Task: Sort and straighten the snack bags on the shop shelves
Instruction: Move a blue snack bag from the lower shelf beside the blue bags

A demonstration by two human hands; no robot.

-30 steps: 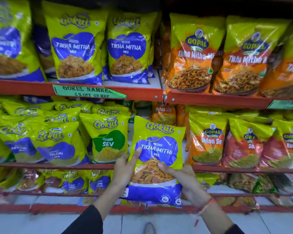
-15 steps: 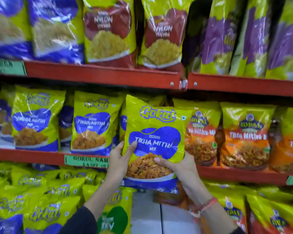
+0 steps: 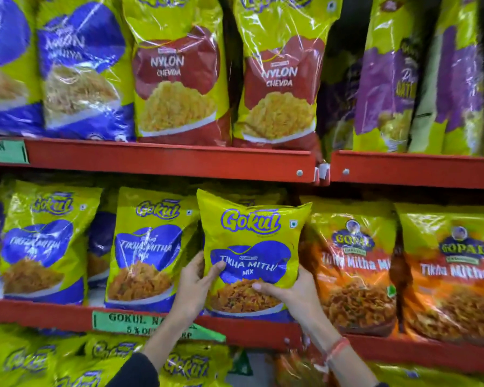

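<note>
Left hand [image 3: 194,286] and right hand [image 3: 291,292] both clasping Gokul Tikha Mitha Mix bag [image 3: 250,247]; could topple forward off shelf lip [image 3: 257,332] below if released leaning.

The held bag [image 3: 252,247] is yellow-green with a blue logo and a blue cloud panel lettered in white, over a picture of orange-brown mix. The Nylon Chevda bags [image 3: 176,79] are yellow-green with dark red panels and pale yellow snack pictures. The Gopal bags [image 3: 352,275] shade from yellow-green to orange. The shelves [image 3: 165,160] are red. The label [image 3: 118,322] is green with dark lettering. A red thread [image 3: 337,349] circles the right wrist.
</note>
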